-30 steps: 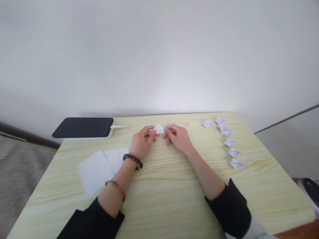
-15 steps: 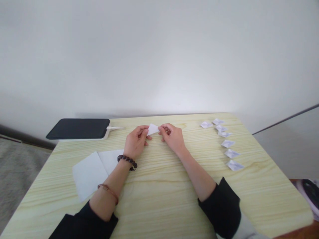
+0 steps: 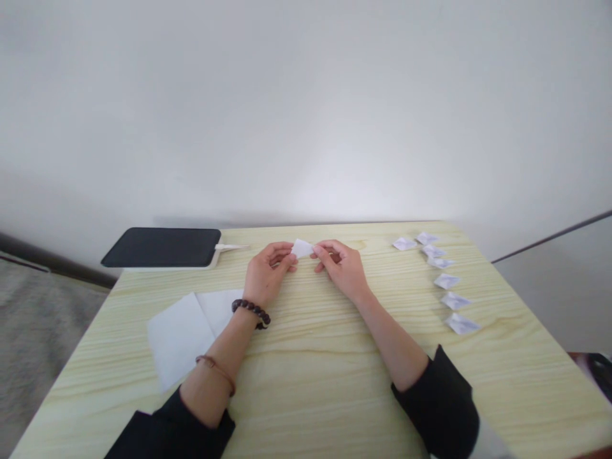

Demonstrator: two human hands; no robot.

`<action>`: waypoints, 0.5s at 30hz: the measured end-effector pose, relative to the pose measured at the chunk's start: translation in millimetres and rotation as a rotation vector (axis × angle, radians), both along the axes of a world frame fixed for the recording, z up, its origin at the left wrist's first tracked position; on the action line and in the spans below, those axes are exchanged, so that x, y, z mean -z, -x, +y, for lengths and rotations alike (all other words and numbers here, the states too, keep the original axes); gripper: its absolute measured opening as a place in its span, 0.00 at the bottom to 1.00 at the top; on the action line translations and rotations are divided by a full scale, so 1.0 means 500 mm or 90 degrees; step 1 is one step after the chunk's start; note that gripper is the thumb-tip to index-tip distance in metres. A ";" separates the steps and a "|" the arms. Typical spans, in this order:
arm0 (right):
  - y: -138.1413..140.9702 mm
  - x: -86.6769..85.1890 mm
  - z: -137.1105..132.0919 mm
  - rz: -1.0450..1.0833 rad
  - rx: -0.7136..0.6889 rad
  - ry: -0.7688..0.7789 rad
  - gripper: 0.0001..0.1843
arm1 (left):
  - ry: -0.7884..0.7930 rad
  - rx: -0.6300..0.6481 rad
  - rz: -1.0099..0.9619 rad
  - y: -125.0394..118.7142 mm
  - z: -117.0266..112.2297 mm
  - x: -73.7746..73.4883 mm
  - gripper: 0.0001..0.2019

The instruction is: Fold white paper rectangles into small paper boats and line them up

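A small folded piece of white paper is held just above the far middle of the wooden table. My left hand pinches its left side with thumb and fingertips. My right hand pinches its right side in the same way. Both wrists hover low over the tabletop. A dark bead bracelet sits on my left wrist, and a thin brown band lies further down the forearm.
Two flat white paper sheets overlap to the left of my left arm. Several small folded paper pieces run in a line along the right side. A black phone with a white cable lies at the far left edge.
The paper has shrunk between my fingers and been turned slightly, with both hands staying pinched on it. The view has shifted a little.
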State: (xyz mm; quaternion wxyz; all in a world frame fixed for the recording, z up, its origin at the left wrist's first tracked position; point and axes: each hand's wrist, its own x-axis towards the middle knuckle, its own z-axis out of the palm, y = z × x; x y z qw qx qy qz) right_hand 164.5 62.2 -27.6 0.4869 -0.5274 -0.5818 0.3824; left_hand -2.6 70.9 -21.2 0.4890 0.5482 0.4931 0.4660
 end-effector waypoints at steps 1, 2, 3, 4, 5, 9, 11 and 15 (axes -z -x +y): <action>-0.001 0.000 -0.001 -0.006 -0.012 -0.006 0.16 | -0.002 -0.003 -0.004 0.001 0.001 0.001 0.18; -0.002 0.001 -0.002 -0.012 -0.021 -0.013 0.16 | -0.003 -0.006 -0.007 0.002 0.001 0.002 0.18; -0.003 0.002 -0.002 -0.017 -0.028 -0.018 0.16 | -0.001 -0.008 -0.010 0.003 0.002 0.003 0.18; -0.003 0.002 -0.002 -0.020 -0.031 -0.020 0.16 | 0.003 -0.007 -0.013 0.004 0.002 0.003 0.18; -0.004 0.003 -0.003 -0.020 -0.033 -0.022 0.16 | 0.007 -0.005 -0.015 0.005 0.002 0.004 0.18; -0.007 0.000 -0.005 -0.021 -0.035 -0.027 0.15 | 0.011 -0.004 0.003 0.009 0.000 0.002 0.16; -0.008 -0.002 -0.006 -0.024 -0.035 -0.031 0.15 | 0.009 -0.012 0.024 0.010 -0.002 0.000 0.15; -0.008 -0.004 -0.007 -0.023 -0.039 -0.033 0.15 | -0.001 -0.015 0.043 0.009 -0.004 -0.001 0.13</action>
